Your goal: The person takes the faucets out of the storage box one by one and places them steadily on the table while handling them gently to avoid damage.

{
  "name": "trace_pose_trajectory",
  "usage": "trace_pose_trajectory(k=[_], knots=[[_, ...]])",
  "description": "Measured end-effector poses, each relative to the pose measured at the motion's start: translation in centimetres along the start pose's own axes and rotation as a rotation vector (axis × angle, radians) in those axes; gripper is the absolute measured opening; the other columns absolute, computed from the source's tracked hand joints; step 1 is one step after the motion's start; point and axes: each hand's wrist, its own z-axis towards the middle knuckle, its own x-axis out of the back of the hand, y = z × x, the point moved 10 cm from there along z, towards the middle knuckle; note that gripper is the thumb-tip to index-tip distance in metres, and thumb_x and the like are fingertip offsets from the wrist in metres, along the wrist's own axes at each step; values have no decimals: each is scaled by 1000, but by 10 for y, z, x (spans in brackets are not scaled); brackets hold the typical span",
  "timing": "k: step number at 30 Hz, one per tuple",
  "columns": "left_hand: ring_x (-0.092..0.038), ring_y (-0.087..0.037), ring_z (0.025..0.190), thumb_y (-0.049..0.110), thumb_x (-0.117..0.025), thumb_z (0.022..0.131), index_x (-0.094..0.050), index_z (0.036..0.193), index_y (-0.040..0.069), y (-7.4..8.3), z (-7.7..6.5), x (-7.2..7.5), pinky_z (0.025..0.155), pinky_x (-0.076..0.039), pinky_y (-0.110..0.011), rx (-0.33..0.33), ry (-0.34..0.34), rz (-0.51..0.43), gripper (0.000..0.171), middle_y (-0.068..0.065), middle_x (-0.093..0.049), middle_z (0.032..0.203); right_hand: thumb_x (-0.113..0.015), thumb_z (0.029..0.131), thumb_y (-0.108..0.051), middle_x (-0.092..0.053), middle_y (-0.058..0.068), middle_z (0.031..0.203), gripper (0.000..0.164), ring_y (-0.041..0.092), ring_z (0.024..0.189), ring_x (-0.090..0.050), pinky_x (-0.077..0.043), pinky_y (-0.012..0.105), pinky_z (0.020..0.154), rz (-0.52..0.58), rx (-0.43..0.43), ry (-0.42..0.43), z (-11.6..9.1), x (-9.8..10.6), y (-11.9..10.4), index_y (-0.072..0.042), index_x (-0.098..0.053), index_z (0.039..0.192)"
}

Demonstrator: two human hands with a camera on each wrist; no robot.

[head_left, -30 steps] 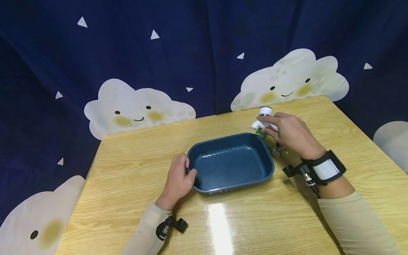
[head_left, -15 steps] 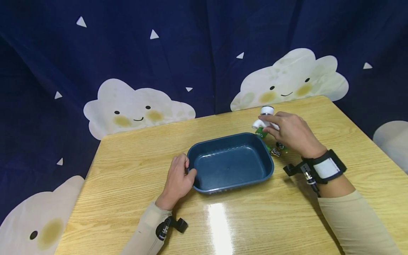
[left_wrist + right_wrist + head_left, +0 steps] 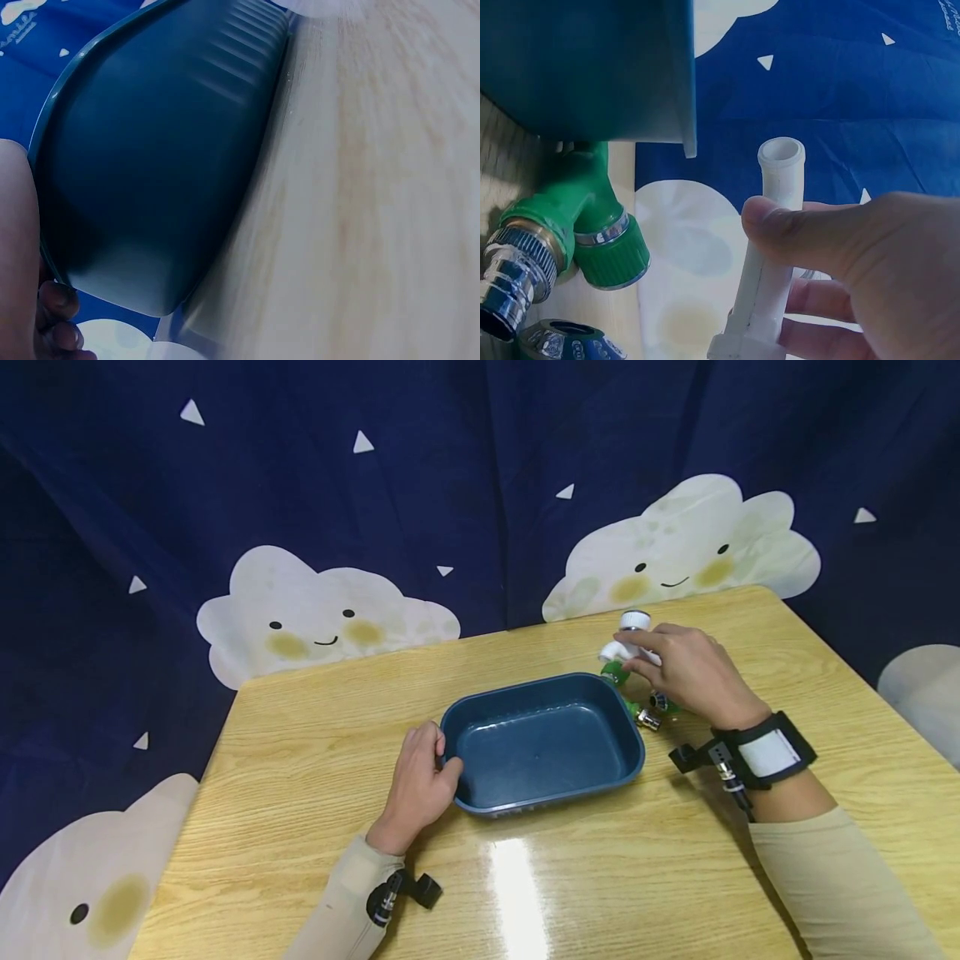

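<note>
My left hand (image 3: 418,781) grips the left end of a dark blue plastic basin (image 3: 540,760), thumb over the rim. The left wrist view shows the outer side of the basin (image 3: 157,165) and curled fingertips at its edge. Beyond the basin's far right corner, my right hand (image 3: 693,675) pinches a white plastic tap (image 3: 617,652) with a ribbed white cap. Seen from the right wrist, thumb and fingers hold the tap's white tube (image 3: 769,277), its round open end upward. Beside the basin sits a green Y-shaped hose fitting (image 3: 577,202) with a chrome connector.
Another chrome-and-green fitting (image 3: 660,700) lies near the right hand, partly hidden. The wooden table (image 3: 322,718) extends around the basin. A dark blue curtain (image 3: 420,493) with cloud prints hangs along the table's far edge.
My right hand has shifted slightly to the right with the white tap, so more of the green and chrome fittings shows. The left hand and basin have stayed put.
</note>
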Motion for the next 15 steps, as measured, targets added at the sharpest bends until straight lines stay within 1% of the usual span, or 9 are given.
trace_pose_trajectory(k=[9,15], knots=[[-34,-16,75,9,-55,81,-42,82,11,0,0,0,69,-27,-27,1,-2,3,13,-1,-36,75,-79,90,-26,-71,13,89,44,21,65,-57,-41,34,54,18,-25,-3,0,-2,9,-18,-70,133],[-35,-16,75,7,-56,80,-44,82,8,0,0,0,69,-27,-27,-3,0,-5,12,0,-36,74,-79,90,-25,-69,11,85,45,21,65,-57,-41,34,55,19,-33,-6,-1,-2,12,-18,-70,133]])
